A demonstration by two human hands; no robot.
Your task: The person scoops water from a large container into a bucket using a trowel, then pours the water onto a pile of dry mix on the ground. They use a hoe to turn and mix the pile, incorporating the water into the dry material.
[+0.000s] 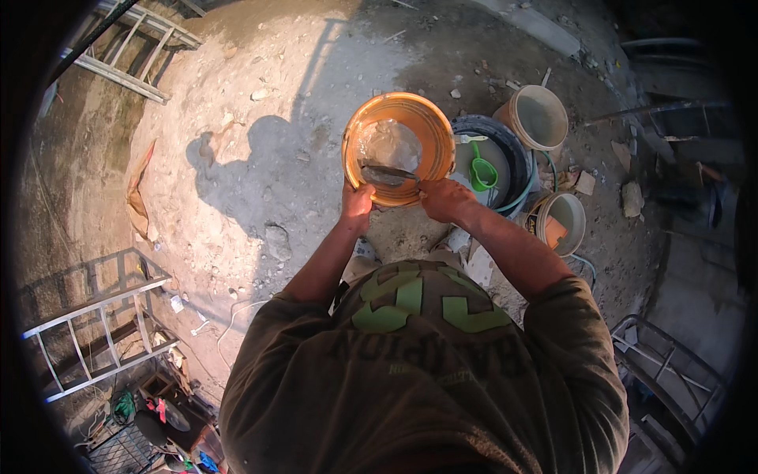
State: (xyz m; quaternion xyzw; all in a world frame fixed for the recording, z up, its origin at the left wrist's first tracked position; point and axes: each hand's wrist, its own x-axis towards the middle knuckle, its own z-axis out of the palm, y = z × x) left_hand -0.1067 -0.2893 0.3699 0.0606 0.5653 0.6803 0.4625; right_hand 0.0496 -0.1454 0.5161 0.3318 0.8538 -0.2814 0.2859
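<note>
An orange plastic bucket (435, 118) is in front of me, its mouth tilted up towards my view. My left hand (357, 202) grips its near left rim. A wet grey-brown mix (388, 145) covers part of the bucket's bottom. In my right hand (445, 200), at the near right of the rim, is a trowel (388, 175) whose dark blade reaches into the bucket above the mix. The trowel's handle is hidden in my fist. Just right of the bucket stands a black tub (518, 155) of cloudy liquid, with a green plastic dipper (484, 173) and a pale-handled brush (471, 138) in it.
Two pale buckets, one upper (540, 117) and one lower (565, 222), stand right of the tub. A hose (532, 183) curls round the tub. Metal ladders lie at upper left (142, 47) and lower left (100, 338). Rubble and stones (277, 242) dot the rough ground.
</note>
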